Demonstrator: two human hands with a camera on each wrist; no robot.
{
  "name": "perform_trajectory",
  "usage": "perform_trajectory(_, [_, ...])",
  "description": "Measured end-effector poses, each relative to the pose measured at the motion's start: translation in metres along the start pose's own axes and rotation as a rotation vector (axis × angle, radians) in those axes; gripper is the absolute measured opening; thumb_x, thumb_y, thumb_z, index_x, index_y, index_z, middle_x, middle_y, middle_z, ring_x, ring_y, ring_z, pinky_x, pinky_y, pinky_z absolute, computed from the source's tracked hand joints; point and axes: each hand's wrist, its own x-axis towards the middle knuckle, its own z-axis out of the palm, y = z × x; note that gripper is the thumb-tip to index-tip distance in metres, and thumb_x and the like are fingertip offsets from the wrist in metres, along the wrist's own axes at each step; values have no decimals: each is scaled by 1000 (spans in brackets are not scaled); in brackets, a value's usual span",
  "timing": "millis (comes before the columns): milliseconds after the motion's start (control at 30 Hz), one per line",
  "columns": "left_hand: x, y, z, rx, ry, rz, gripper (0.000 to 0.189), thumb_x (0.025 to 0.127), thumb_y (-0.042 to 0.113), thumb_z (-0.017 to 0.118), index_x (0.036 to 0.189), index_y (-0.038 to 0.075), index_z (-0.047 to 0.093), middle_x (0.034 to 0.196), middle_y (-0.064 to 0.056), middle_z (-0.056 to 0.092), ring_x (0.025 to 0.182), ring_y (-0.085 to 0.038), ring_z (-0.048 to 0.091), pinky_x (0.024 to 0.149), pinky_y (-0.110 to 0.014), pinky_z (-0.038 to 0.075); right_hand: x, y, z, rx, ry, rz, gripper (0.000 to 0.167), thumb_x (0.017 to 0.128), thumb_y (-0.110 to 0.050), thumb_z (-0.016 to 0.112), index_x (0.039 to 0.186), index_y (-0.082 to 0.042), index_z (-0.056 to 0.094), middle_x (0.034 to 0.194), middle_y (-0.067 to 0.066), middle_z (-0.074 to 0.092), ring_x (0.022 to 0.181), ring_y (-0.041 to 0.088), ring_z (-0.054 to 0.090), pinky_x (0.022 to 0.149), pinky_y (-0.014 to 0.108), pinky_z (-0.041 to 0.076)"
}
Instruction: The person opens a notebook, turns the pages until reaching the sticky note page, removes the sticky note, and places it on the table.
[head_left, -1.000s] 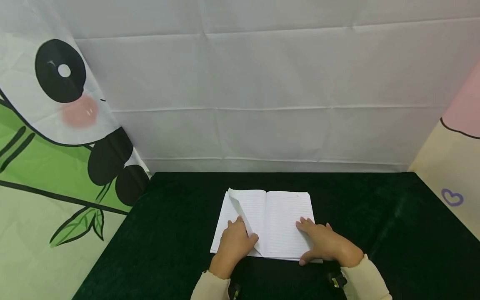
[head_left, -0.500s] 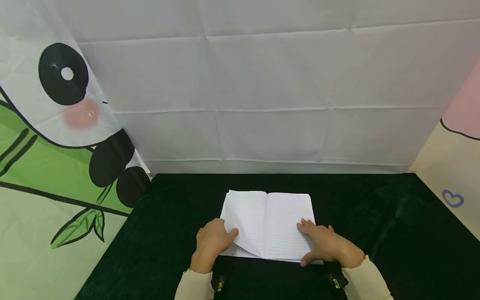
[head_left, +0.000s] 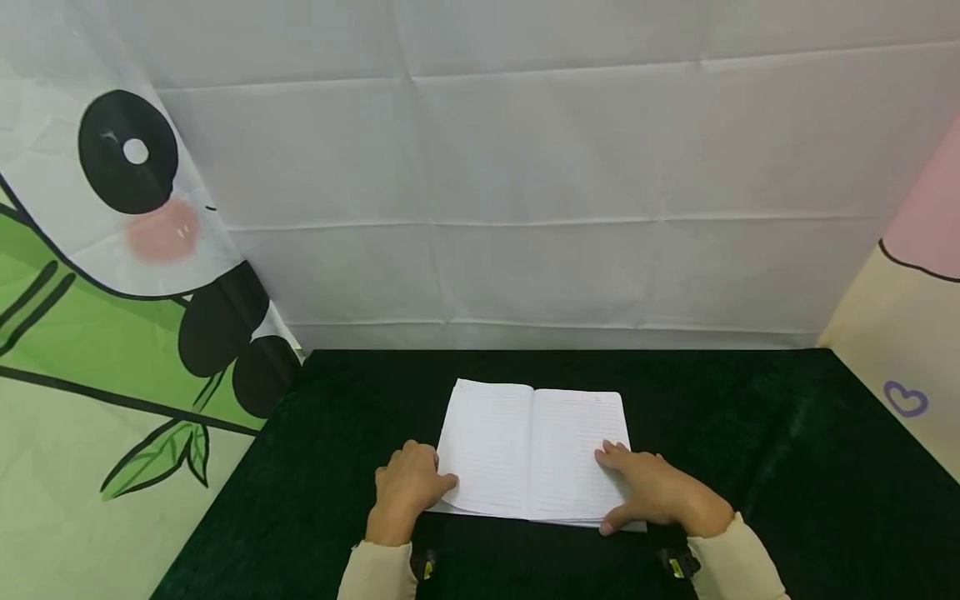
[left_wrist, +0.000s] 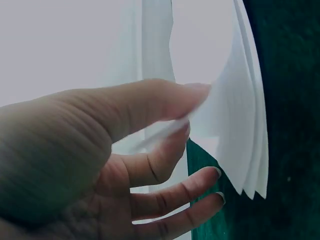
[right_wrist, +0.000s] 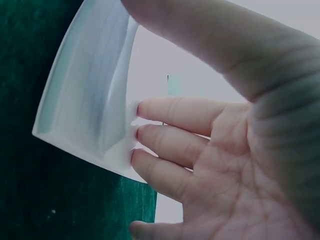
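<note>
Green cloth spans the lower frame; my left hand pinches a notebook page, my right hand touches the facing page, straight-fingered.

Left hand pinches (thumb atop forefinger, apparently); right hand spread.

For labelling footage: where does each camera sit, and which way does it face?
Head: worn there, facing forward and down at the notebook; left hand, right hand, sleeves show.
Left wrist: worn there, facing a pinched page; only the left hand shows.
Right wrist: worn there, facing the notebook edge; only the right hand shows.
Both wrist views share the notebook and dark green cloth.
</note>
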Motion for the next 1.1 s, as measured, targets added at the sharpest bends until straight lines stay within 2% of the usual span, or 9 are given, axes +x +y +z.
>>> perform_trajectory(100, [0,-4,1,5,-3,-3,26,80,23,82,81,4,65,91,-13,56,81,-28,50,85,-58,46,-1,1,0,14,-2,-14,97,66,-37,92,147,-5,49,161,22,35,150,45,30,118,70,19])
perform_trajectory(233, [1,-5,3,3,-19,-17,27,80,22,83,81,5,62,93,-14,54,85,-29,49,85,-58,46,0,3,0,25,13,-39,88,71,-36,89,144,-4,53,160,22,38,149,45,33,118,65,27])
perform_trajectory(367, [2,-7,5,-10,-23,-34,27,83,24,81,83,4,63,95,-15,54,87,-29,49,80,-55,48,-1,3,2,35,85,-87,42,81,-23,83,119,-12,70,153,22,49,144,45,43,114,62,36])
perform_trajectory(467, [3,-7,6,-5,-19,-36,26,87,27,75,81,4,64,96,-15,55,86,-29,49,79,-55,48,-2,2,-1,36,155,-129,12,86,-14,77,96,-18,73,144,20,58,137,44,52,110,60,42])
perform_trajectory(533, [5,-7,5,0,-20,-35,26,89,28,72,79,5,63,96,-15,56,86,-29,49,82,-57,48,-1,1,-3,30,188,-134,13,88,-14,76,100,-14,74,139,20,63,132,41,57,108,59,45])
perform_trajectory(700, [5,-8,6,6,-15,-36,26,84,24,77,72,8,60,94,-14,55,86,-29,50,84,-57,47,0,0,-5,30,216,-80,46,89,-19,75,129,1,65,132,21,66,123,36,63,102,57,50])
perform_trajectory(867, [3,-4,8,-57,56,-6,30,77,18,86,88,8,59,110,-19,58,94,-33,52,90,-59,45,2,0,-5,29,231,-50,43,90,-19,75,126,2,66,127,19,69,115,31,66,97,55,53])
perform_trajectory(1000, [0,6,11,-74,83,102,37,73,18,90,99,12,65,133,-21,58,115,-39,55,107,-69,37,4,0,-4,17,234,-33,44,90,-19,74,127,3,65,126,20,68,114,31,66,98,56,52])
perform_trajectory(1100, [-5,18,16,-72,57,220,27,76,23,88,95,16,71,138,-19,61,130,-41,52,113,-72,29,4,0,-3,14,231,-24,43,90,-20,74,126,3,65,124,20,69,114,32,66,96,55,53])
